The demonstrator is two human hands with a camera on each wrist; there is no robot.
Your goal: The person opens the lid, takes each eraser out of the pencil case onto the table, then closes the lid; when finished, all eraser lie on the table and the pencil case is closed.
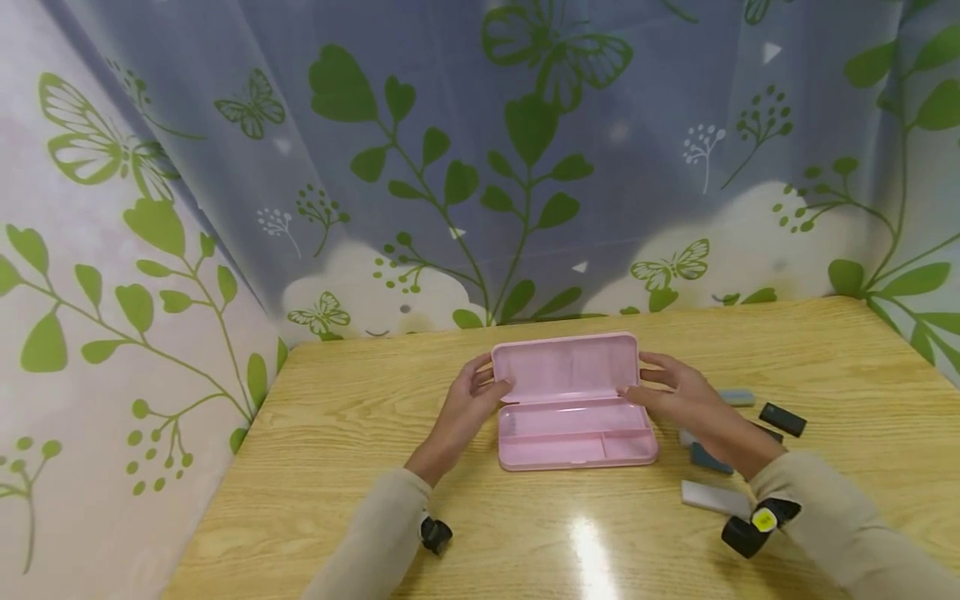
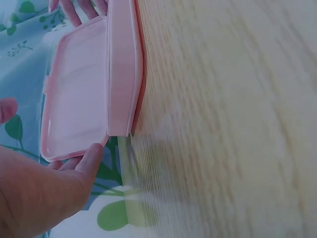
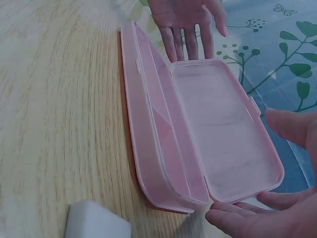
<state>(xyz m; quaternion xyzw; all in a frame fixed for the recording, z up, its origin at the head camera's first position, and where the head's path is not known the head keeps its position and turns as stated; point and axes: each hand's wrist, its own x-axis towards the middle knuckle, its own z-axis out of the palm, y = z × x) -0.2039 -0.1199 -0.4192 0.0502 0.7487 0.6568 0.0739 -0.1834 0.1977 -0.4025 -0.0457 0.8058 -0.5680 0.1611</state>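
A pink pencil case (image 1: 577, 450) stands on the table with its lid (image 1: 566, 367) raised at the back. Several divided compartments in its base show no contents. My left hand (image 1: 465, 408) is at the left end of the lid; its fairly straight fingers touch the edge in the left wrist view. At the lid's right end is my right hand (image 1: 690, 408), fingers spread and extended, some touching the lid's lower corner in the right wrist view. Neither hand visibly curls round the case.
Right of the case lie a light grey block (image 1: 716, 497), a black block (image 1: 782, 419), a dark blue block (image 1: 711, 458) and a pale bluish block (image 1: 737, 397), some partly hidden by my right hand. A patterned curtain (image 1: 450, 167) hangs behind the wooden table (image 1: 337, 467).
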